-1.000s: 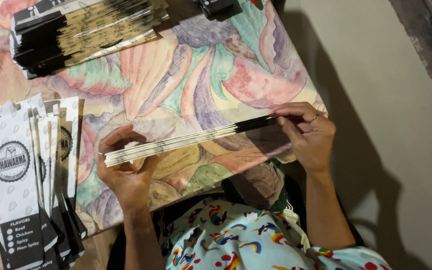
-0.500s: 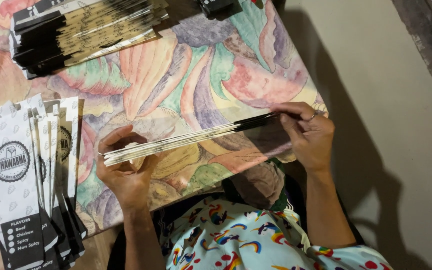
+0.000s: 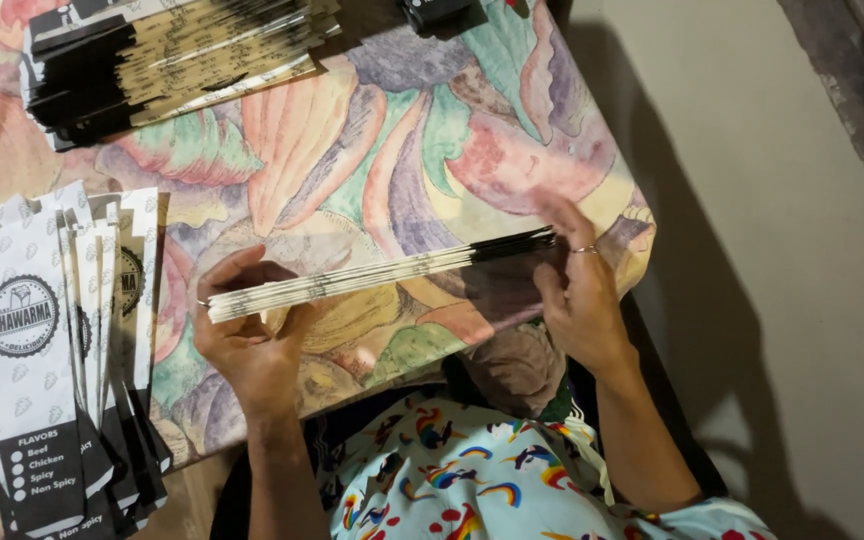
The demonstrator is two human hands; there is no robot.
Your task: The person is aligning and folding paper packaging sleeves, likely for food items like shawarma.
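A stack of flat paper bags (image 3: 382,275) is held edge-up between the two hands, just above a table covered with a cloth (image 3: 372,150) printed with large leaves in pink, green, purple and orange. The left hand (image 3: 247,335) is cupped under and around the pale end of the stack, with the thumb curled over the top edge and the fingers closed on it from below. The right hand (image 3: 577,290) is set against the dark end of the stack, palm toward it, the fingers spread and raised rather than wrapped around; a ring is worn on one finger. Both forearms are drawn in toward the body, over a garment (image 3: 472,480) patterned with rainbows and red dots.

To the outer side of the left hand, a fanned pile of white bags (image 3: 42,340) is laid flat on the table. Each is tall and narrow, scattered with small grey motifs, marked with a round black-and-white badge near the middle and a black band with white lettering at the near end. Beyond the left hand, at the far edge of the table, a second heap of bags (image 3: 172,55) is piled on its side, showing cream edges and black ends. Past the right hand, bare grey floor (image 3: 772,250) is seen.
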